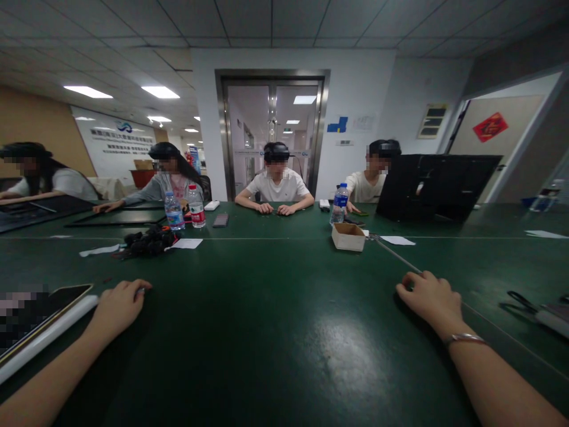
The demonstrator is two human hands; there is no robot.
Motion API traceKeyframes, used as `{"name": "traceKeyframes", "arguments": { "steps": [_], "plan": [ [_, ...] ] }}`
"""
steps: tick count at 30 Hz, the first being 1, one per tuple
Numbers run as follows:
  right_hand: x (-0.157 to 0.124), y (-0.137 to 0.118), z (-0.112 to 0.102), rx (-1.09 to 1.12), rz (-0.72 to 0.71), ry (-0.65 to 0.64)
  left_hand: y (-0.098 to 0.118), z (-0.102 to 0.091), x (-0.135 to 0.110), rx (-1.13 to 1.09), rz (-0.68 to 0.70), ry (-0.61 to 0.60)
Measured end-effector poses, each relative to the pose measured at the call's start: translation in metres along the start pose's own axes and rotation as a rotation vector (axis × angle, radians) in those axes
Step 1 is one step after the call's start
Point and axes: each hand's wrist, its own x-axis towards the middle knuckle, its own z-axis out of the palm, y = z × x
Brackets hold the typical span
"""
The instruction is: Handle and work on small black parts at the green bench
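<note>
My left hand (119, 307) rests on the green table (267, 320) at the left, its fingers curled. At its fingertips shows a small shiny bit, too small to name. Beside that wrist lies a phone (66, 296) on a long white object (57, 335). Over on the right, my right hand (432, 299) lies on the tabletop with fingers bent inward and thumb near the forefinger. What those fingers hold, if anything, is hidden. A thin pale cord-like line (400, 258) passes under this hand. A metal bangle (466, 338) circles the right wrist.
An open small box (348, 237) stands ahead, near a blue-labelled bottle (339, 204). Two more bottles (174, 210) stand left, behind a black cable bundle (150, 240). A large black monitor (438, 187) is at right. Several people wearing headsets sit opposite, including one person (275, 184) straight ahead.
</note>
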Motion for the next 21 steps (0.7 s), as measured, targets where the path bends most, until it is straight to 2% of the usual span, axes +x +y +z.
{"name": "traceKeyframes", "arguments": {
  "steps": [4, 6, 8, 10, 11, 13, 15, 18, 21],
  "plan": [
    [-0.006, -0.031, -0.017, 0.020, -0.091, 0.248, 0.031, 0.010, 0.017, -0.093, 0.111, 0.006],
    [-0.008, -0.060, -0.021, 0.162, -0.192, 0.280, 0.060, 0.020, 0.026, -0.225, 0.170, 0.038],
    [-0.009, -0.097, -0.020, 0.419, -0.314, 0.192, 0.101, 0.028, 0.033, -0.444, 0.186, 0.040],
    [-0.014, -0.139, -0.011, 0.774, -0.392, -0.029, 0.149, 0.034, 0.036, -0.754, 0.088, -0.008],
    [-0.018, -0.161, -0.005, 0.956, -0.376, -0.179, 0.174, 0.036, 0.036, -0.964, 0.019, -0.034],
    [-0.029, -0.202, 0.008, 1.051, -0.403, -0.330, 0.222, 0.039, 0.034, -1.412, -0.147, -0.093],
    [-0.041, -0.236, 0.019, 1.152, -0.402, -0.439, 0.260, 0.041, 0.031, -1.533, -0.168, -0.130],
    [-0.055, -0.267, 0.032, 1.370, -0.325, -0.546, 0.295, 0.048, 0.027, -1.625, -0.199, -0.190],
    [-0.058, -0.276, 0.041, 1.508, -0.188, -0.534, 0.307, 0.056, 0.024, -1.704, -0.253, -0.193]
  ]
}}
